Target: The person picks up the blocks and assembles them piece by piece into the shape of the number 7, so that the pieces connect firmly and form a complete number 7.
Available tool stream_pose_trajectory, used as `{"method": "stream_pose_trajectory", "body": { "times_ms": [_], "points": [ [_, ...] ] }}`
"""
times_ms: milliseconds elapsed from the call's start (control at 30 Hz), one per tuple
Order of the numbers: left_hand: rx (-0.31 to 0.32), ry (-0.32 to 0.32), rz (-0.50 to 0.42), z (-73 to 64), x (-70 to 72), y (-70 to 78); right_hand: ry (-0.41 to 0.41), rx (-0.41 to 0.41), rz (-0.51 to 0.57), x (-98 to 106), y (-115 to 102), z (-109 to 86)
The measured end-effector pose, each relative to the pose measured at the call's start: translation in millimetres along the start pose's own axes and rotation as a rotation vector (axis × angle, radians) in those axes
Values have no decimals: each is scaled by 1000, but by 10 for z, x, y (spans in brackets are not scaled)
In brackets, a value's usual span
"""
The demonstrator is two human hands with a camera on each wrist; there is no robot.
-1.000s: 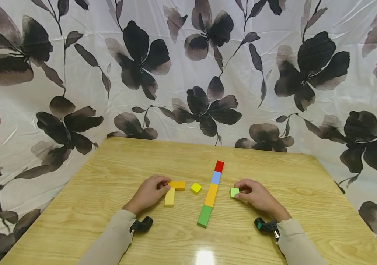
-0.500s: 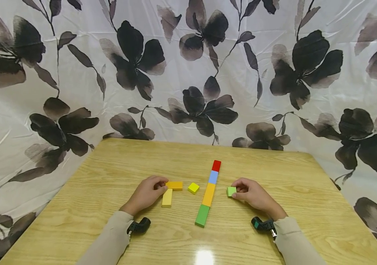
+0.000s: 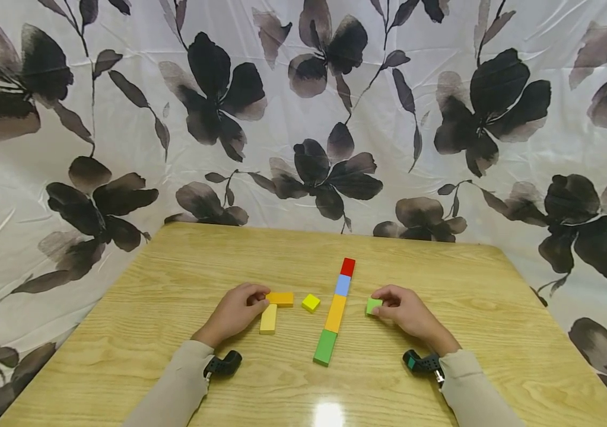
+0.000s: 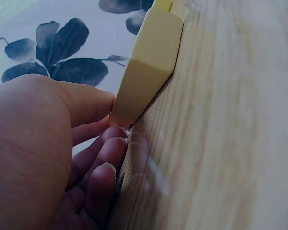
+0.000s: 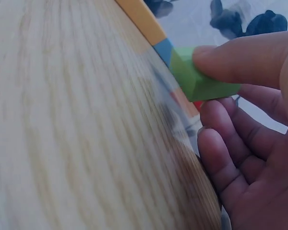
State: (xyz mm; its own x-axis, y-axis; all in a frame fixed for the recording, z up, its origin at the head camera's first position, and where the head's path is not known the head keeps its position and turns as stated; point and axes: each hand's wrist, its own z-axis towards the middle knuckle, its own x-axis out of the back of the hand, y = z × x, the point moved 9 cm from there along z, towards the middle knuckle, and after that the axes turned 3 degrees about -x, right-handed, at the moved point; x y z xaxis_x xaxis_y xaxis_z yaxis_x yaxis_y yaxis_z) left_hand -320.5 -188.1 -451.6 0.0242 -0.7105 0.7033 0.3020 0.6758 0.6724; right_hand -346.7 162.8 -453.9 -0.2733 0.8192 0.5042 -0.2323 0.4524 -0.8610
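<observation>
My left hand pinches the left end of an orange block lying crosswise on the table. Just below it, a pale yellow block lies lengthwise near the thumb; in the left wrist view this pale yellow block fills the space past the fingertips and mostly hides the orange one. On the other side, my right hand pinches a light green cube between thumb and fingers. The right wrist view shows the thumb over the green cube, other fingers curled beneath. Whether the cube touches the table I cannot tell.
Between the hands lies a yellow cube. Right of it runs a slanted row: red block, blue block, yellow-orange block and green block. A floral cloth hangs behind the wooden table.
The light green cube has turned slightly in my right hand's fingers and moved a little away from me. The left hand keeps its place on the orange block. The head view has shifted slightly.
</observation>
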Motion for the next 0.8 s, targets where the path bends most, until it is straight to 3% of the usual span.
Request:
{"method": "stream_pose_trajectory", "body": {
  "times_ms": [333, 600, 800],
  "points": [
    [-14, -2, 2, 13, -15, -3, 70, -26, 143, 93, 26, -28],
    [-7, -3, 7, 10, -20, -24, 76, -90, 376, 82, 110, -16],
    [-17, -3, -2, 8, -5, -7, 101, -70, 418, 109, 87, -15]
  ]
}}
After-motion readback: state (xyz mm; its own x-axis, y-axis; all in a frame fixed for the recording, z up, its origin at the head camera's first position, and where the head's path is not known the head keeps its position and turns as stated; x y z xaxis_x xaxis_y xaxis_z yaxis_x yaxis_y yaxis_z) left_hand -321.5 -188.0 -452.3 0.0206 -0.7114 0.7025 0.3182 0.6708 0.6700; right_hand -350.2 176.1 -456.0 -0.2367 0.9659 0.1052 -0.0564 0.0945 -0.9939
